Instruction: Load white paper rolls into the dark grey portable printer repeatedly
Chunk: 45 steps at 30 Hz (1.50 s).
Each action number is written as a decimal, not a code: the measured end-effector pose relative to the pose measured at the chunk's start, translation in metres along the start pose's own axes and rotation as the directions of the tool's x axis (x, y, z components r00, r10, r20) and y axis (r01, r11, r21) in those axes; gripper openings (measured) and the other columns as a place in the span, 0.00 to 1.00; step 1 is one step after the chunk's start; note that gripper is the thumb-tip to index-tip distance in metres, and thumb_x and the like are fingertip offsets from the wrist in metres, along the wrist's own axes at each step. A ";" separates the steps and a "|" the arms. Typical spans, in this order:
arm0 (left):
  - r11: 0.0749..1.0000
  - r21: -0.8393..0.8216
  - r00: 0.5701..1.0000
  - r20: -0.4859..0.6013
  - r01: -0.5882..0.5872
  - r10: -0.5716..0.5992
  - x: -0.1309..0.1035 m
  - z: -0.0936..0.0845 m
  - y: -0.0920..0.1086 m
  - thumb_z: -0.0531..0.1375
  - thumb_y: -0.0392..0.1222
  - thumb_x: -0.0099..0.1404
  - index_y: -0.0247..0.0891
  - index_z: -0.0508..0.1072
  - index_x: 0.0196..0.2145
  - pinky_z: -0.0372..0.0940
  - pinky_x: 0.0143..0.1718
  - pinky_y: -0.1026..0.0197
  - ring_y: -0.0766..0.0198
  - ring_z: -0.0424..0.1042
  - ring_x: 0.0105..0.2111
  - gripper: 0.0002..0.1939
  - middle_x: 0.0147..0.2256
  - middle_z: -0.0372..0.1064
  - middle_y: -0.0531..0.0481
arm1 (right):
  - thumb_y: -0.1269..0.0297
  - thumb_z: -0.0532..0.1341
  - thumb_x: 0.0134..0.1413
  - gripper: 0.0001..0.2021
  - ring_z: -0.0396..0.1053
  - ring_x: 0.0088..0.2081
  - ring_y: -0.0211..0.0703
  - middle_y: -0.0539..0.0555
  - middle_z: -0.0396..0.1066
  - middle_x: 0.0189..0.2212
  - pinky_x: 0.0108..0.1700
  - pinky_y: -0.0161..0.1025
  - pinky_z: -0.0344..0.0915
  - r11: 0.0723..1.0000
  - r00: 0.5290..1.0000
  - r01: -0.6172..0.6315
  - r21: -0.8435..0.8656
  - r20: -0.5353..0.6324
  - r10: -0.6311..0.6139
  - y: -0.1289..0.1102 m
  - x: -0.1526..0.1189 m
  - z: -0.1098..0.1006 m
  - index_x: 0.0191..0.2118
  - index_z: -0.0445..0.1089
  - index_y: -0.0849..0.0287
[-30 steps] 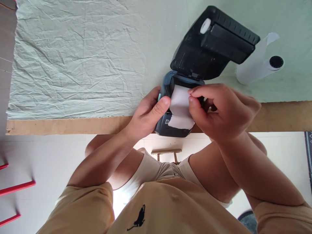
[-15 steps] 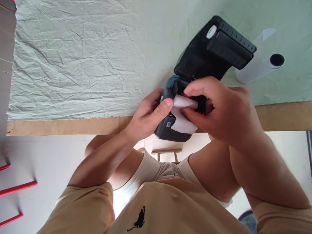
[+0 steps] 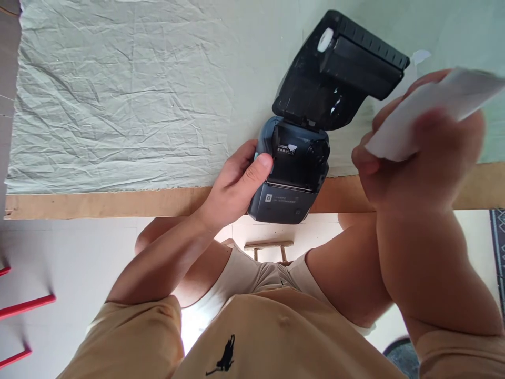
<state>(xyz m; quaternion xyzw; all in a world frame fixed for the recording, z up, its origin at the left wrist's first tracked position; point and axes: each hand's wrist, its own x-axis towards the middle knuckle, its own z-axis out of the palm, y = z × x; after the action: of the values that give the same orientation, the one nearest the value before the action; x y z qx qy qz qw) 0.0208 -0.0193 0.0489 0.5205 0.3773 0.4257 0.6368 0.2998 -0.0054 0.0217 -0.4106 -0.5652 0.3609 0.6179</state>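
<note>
Open printer point(image 3: 298, 171) overhangs table edge point(image 3: 118, 204), cloth point(image 3: 126, 100) spreading leftward; left hand point(image 3: 236, 181) clasps printer's side; right hand point(image 3: 422, 179), apart, fingers curled round paper point(image 3: 467, 93).

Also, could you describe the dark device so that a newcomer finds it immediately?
Start at the pale green cloth, then the wooden edge, then the left hand. It holds the dark device by one side. Unlike the white paper in the right hand, this one is boxy, with a black lid hinged open.

The lone head-worn camera looks forward and steeply down (the shirt point(image 3: 284, 337) quite near) at left hand point(image 3: 239, 184), right hand point(image 3: 418, 176) and table point(image 3: 118, 205).
</note>
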 end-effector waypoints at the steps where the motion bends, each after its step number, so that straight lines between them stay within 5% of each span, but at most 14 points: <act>1: 1.000 -0.006 1.000 0.003 0.000 0.000 0.000 0.000 0.000 0.67 0.86 0.82 0.45 0.88 0.53 0.84 0.46 0.50 0.49 0.87 0.46 0.38 0.46 0.88 0.44 | 0.30 0.73 0.79 0.23 0.62 0.23 0.35 0.47 0.72 0.38 0.20 0.37 0.57 0.997 0.998 0.046 -0.056 -0.048 -0.049 0.001 0.000 0.001 0.61 0.76 0.40; 4: 1.000 -0.014 1.000 0.007 0.001 -0.001 -0.002 0.000 0.001 0.66 0.84 0.83 0.45 0.87 0.54 0.85 0.49 0.49 0.49 0.87 0.48 0.37 0.48 0.89 0.43 | 0.38 0.77 0.78 0.19 0.73 0.29 0.43 0.49 0.78 0.39 0.30 0.44 0.74 0.929 0.988 0.142 -0.341 -0.009 -0.154 -0.011 -0.002 0.004 0.53 0.77 0.45; 7: 1.000 -0.004 1.000 0.001 -0.006 0.006 -0.002 0.001 0.002 0.66 0.85 0.83 0.45 0.87 0.53 0.85 0.50 0.48 0.48 0.88 0.48 0.38 0.48 0.89 0.44 | 0.47 0.72 0.82 0.11 0.85 0.47 0.53 0.55 0.85 0.47 0.52 0.52 0.85 0.685 0.962 0.266 -0.678 0.145 -0.230 -0.022 -0.004 0.001 0.52 0.78 0.46; 10: 1.000 -0.006 1.000 0.005 -0.007 0.007 -0.002 0.000 0.002 0.67 0.84 0.83 0.44 0.86 0.53 0.85 0.50 0.48 0.49 0.88 0.47 0.37 0.47 0.88 0.44 | 0.51 0.70 0.83 0.11 0.88 0.52 0.54 0.56 0.88 0.53 0.52 0.50 0.86 0.608 0.958 0.287 -0.740 0.211 -0.195 -0.020 -0.005 -0.007 0.61 0.77 0.45; 15: 1.000 -0.002 1.000 -0.015 0.000 0.000 -0.003 -0.002 -0.001 0.67 0.84 0.83 0.46 0.86 0.57 0.86 0.55 0.47 0.46 0.88 0.53 0.36 0.51 0.88 0.43 | 0.57 0.74 0.77 0.20 0.90 0.44 0.55 0.54 0.91 0.51 0.45 0.49 0.85 0.541 0.967 0.243 -0.805 0.242 -0.074 -0.018 -0.006 -0.016 0.68 0.77 0.42; 19: 1.000 -0.013 0.999 -0.038 -0.020 0.019 -0.004 0.000 -0.003 0.67 0.82 0.84 0.46 0.85 0.58 0.86 0.56 0.46 0.46 0.88 0.53 0.35 0.53 0.88 0.43 | 0.63 0.74 0.73 0.27 0.90 0.64 0.63 0.60 0.89 0.66 0.60 0.57 0.87 0.520 0.946 0.320 -0.792 0.241 -0.214 -0.029 -0.006 -0.008 0.73 0.76 0.42; 22: 1.000 -0.009 0.999 -0.051 0.009 -0.009 -0.003 0.000 -0.003 0.67 0.84 0.82 0.47 0.85 0.58 0.86 0.55 0.45 0.45 0.88 0.53 0.36 0.52 0.88 0.43 | 0.58 0.70 0.77 0.14 0.85 0.44 0.54 0.55 0.87 0.47 0.42 0.50 0.83 0.550 0.850 0.452 -0.703 0.154 -0.503 -0.039 -0.012 0.005 0.63 0.81 0.41; 25: 0.998 -0.045 0.998 -0.035 0.043 -0.045 -0.001 -0.001 -0.005 0.68 0.84 0.80 0.48 0.83 0.58 0.86 0.50 0.45 0.44 0.88 0.51 0.36 0.50 0.87 0.44 | 0.55 0.65 0.84 0.11 0.69 0.26 0.42 0.47 0.77 0.33 0.27 0.42 0.67 0.702 0.940 0.321 -0.635 0.126 -0.316 -0.052 -0.026 0.017 0.64 0.79 0.37; 28: 0.993 -0.101 0.998 -0.003 0.056 -0.057 0.000 -0.005 -0.007 0.69 0.79 0.81 0.48 0.83 0.56 0.84 0.48 0.46 0.45 0.89 0.49 0.31 0.48 0.87 0.44 | 0.53 0.63 0.87 0.22 0.77 0.27 0.43 0.44 0.82 0.36 0.28 0.39 0.68 0.728 0.970 0.192 -0.657 0.238 -0.042 -0.059 -0.038 0.027 0.78 0.70 0.32; 33: 0.989 -0.140 0.999 0.018 0.051 -0.049 0.000 -0.010 -0.013 0.69 0.72 0.85 0.49 0.83 0.57 0.81 0.44 0.50 0.49 0.87 0.46 0.25 0.49 0.87 0.45 | 0.46 0.61 0.88 0.34 0.71 0.22 0.43 0.41 0.82 0.34 0.25 0.37 0.62 0.758 0.931 0.304 -0.577 0.349 -0.107 -0.054 -0.041 0.040 0.89 0.54 0.32; 39: 0.991 -0.100 0.996 0.011 0.084 -0.083 0.001 -0.011 -0.012 0.68 0.82 0.82 0.50 0.83 0.59 0.82 0.45 0.49 0.48 0.87 0.47 0.33 0.49 0.87 0.45 | 0.46 0.58 0.89 0.31 0.73 0.23 0.46 0.45 0.78 0.32 0.29 0.41 0.67 0.720 0.955 0.176 -0.672 0.294 0.041 -0.052 -0.046 0.040 0.87 0.55 0.39; 45: 0.995 -0.077 0.998 -0.006 0.068 -0.069 0.001 -0.008 -0.008 0.69 0.82 0.81 0.48 0.84 0.58 0.84 0.48 0.47 0.46 0.88 0.50 0.34 0.51 0.89 0.44 | 0.48 0.58 0.89 0.29 0.65 0.20 0.42 0.41 0.73 0.28 0.26 0.39 0.64 0.755 0.957 0.211 -0.621 0.287 -0.031 -0.048 -0.046 0.042 0.85 0.60 0.42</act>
<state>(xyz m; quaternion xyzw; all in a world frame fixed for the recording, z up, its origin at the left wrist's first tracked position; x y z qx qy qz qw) 0.0152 -0.0166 0.0395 0.4805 0.3811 0.4200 0.6689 0.2524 -0.0622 0.0480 -0.5094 -0.7559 0.1537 0.3814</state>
